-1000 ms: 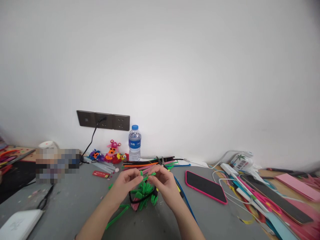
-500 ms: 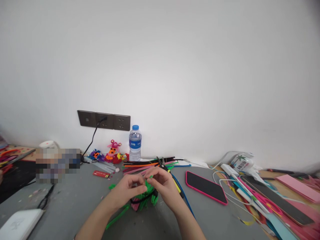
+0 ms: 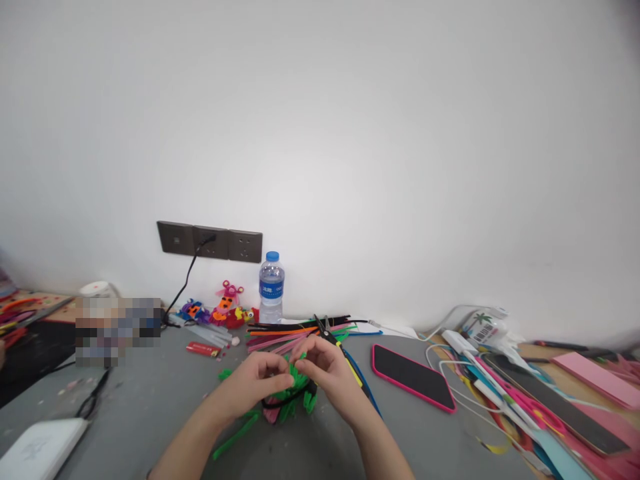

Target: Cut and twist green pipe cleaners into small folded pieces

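Both hands are together at the lower middle of the head view, over a bundle of green pipe cleaners (image 3: 299,377). My left hand (image 3: 260,380) pinches the bundle from the left with thumb and forefinger. From the right, my right hand (image 3: 325,367) has its thumb and fingertips closed on the upper part of the same green bundle. A black pipe cleaner (image 3: 280,403) curves round below, and a pink piece (image 3: 271,415) shows under it. Loose green pipe cleaner (image 3: 237,433) lies beside my left wrist.
Behind the hands lie coloured pipe cleaners (image 3: 280,332) and black-and-yellow scissors (image 3: 327,331). A water bottle (image 3: 271,290) stands by the wall, near small pipe-cleaner figures (image 3: 227,303). To the right are a pink-edged phone (image 3: 413,378) and white cables (image 3: 467,393); a white box (image 3: 45,447) sits front left.
Both hands stay almost in place, with only slight finger movement at the top of the green bundle. The whole view has shifted very slightly.
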A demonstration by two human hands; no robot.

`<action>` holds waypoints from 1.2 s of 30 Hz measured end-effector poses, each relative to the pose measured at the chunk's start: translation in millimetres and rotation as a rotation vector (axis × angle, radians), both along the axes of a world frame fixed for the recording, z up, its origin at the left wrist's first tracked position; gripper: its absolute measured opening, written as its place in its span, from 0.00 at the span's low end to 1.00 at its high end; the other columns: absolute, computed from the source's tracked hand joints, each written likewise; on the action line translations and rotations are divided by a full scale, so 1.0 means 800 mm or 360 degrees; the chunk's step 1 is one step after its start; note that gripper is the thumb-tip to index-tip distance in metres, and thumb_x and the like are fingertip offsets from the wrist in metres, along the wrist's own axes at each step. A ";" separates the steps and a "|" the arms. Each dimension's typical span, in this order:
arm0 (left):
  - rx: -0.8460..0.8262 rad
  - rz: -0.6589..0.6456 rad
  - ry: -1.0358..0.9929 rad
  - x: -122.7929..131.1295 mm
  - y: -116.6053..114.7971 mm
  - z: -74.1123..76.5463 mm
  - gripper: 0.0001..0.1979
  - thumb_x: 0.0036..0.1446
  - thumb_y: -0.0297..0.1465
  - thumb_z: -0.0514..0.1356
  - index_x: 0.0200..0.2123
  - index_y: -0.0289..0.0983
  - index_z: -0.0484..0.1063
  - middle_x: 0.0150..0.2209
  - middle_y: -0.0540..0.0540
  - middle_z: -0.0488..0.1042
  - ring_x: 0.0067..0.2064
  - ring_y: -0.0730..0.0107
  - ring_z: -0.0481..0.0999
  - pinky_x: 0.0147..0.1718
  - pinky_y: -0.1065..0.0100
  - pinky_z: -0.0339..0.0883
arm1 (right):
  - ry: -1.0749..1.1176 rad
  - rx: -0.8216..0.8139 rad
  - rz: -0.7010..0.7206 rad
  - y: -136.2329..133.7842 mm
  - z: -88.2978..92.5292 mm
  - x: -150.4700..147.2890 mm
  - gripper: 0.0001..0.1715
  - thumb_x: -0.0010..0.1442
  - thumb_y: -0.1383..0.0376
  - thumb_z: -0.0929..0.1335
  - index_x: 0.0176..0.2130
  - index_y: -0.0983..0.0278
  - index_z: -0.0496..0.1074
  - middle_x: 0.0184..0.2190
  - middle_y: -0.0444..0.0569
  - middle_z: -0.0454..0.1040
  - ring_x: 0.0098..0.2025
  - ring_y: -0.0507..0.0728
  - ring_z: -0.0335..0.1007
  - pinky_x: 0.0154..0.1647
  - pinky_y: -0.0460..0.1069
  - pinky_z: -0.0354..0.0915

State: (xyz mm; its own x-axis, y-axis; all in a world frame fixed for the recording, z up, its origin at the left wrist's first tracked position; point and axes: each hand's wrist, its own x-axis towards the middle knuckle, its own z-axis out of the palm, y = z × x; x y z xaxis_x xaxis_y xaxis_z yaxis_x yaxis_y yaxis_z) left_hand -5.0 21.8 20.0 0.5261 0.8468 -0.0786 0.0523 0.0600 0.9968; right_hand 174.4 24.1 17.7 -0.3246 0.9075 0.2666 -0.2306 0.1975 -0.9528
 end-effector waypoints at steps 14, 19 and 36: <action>0.0033 0.0071 -0.0029 0.001 0.000 0.004 0.15 0.51 0.40 0.64 0.22 0.35 0.69 0.20 0.55 0.60 0.23 0.75 0.58 0.23 0.72 0.49 | 0.0043 -0.0082 -0.0071 0.002 0.001 0.000 0.10 0.51 0.61 0.75 0.30 0.63 0.72 0.27 0.44 0.72 0.30 0.52 0.65 0.31 0.46 0.60; 0.0267 0.0167 0.0119 0.006 0.001 -0.001 0.09 0.49 0.35 0.65 0.28 0.36 0.71 0.24 0.53 0.66 0.25 0.72 0.62 0.25 0.72 0.53 | 0.0157 -0.0042 -0.0235 0.007 -0.003 -0.006 0.11 0.50 0.61 0.75 0.28 0.62 0.70 0.26 0.43 0.71 0.28 0.52 0.66 0.30 0.46 0.63; 0.0361 0.0679 -0.0184 0.012 0.007 -0.011 0.08 0.48 0.36 0.67 0.28 0.36 0.78 0.26 0.49 0.75 0.29 0.68 0.70 0.28 0.72 0.62 | 0.0196 0.0219 -0.0316 0.005 -0.012 -0.022 0.13 0.53 0.62 0.72 0.26 0.61 0.64 0.28 0.45 0.69 0.32 0.54 0.66 0.31 0.48 0.62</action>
State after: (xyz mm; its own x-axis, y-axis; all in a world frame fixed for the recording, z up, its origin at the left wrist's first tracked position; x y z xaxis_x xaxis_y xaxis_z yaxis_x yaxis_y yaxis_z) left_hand 4.9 27.4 11.1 0.1236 0.9775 0.1707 -0.0412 -0.1668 0.9851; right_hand 156.8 28.0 8.4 -0.1016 0.9025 0.4185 -0.2868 0.3762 -0.8810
